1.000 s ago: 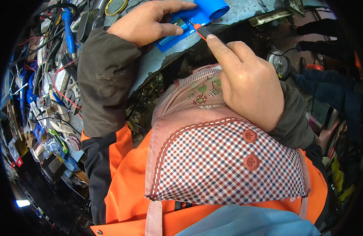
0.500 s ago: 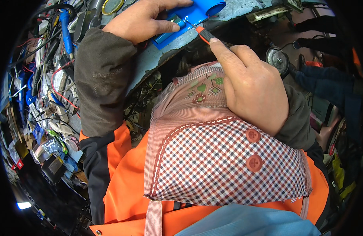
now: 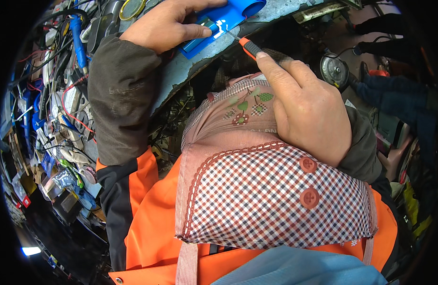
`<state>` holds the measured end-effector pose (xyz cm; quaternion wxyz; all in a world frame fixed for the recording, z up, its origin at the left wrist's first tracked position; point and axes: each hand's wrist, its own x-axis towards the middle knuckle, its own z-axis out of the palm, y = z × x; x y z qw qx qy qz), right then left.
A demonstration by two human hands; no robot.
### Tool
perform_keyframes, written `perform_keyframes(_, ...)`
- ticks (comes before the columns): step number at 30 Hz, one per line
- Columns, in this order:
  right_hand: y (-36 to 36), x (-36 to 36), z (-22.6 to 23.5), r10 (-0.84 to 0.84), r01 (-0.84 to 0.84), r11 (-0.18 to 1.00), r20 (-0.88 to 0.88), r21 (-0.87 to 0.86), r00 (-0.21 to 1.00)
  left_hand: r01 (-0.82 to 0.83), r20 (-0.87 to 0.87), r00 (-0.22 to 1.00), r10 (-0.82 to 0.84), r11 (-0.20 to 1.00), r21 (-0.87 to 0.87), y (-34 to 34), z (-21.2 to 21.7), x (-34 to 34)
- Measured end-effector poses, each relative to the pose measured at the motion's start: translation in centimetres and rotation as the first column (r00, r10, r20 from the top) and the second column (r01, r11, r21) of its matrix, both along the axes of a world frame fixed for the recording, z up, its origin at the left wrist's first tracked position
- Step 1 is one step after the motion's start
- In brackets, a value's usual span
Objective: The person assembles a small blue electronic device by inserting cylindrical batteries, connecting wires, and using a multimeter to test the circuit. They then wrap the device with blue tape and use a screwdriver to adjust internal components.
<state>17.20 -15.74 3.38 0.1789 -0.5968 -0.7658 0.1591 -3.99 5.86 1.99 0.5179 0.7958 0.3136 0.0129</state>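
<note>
My left hand (image 3: pixel 162 23) reaches to the bench edge at the top. It holds down a sheet of shiny blue plastic film (image 3: pixel 232 14), with its thumb over a teal-blue tube-like piece (image 3: pixel 198 42) lying on the film; the other fingertips run partly out of the picture. The far right end of the film curls up. My right hand (image 3: pixel 309 107) grips a slim tool (image 3: pixel 250 48) with a red and black handle and a thin metal tip. That tip is just beside the film's right edge; whether it touches cannot be made out.
The worn bench (image 3: pixel 171 84) is pale blue-grey. Tools, wires and small parts pile up at left, among them a blue pen-like tool (image 3: pixel 78 42) and a yellow-rimmed round item (image 3: pixel 132 8). At right are a round metal disc (image 3: pixel 334 71) and a person's dark-clothed legs (image 3: pixel 394 102).
The tool tip has drawn slightly back toward me, off the film to its right edge. My right hand has shifted a little down and right. My left hand still presses the film.
</note>
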Motion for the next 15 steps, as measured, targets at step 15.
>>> perform_keyframes(15,7.3,8.4,-3.1,-0.328,0.484,0.846,-0.501,0.221,0.801,0.066,0.081,0.992,-0.099,0.939,0.336,0.5,-3.3,-1.9)
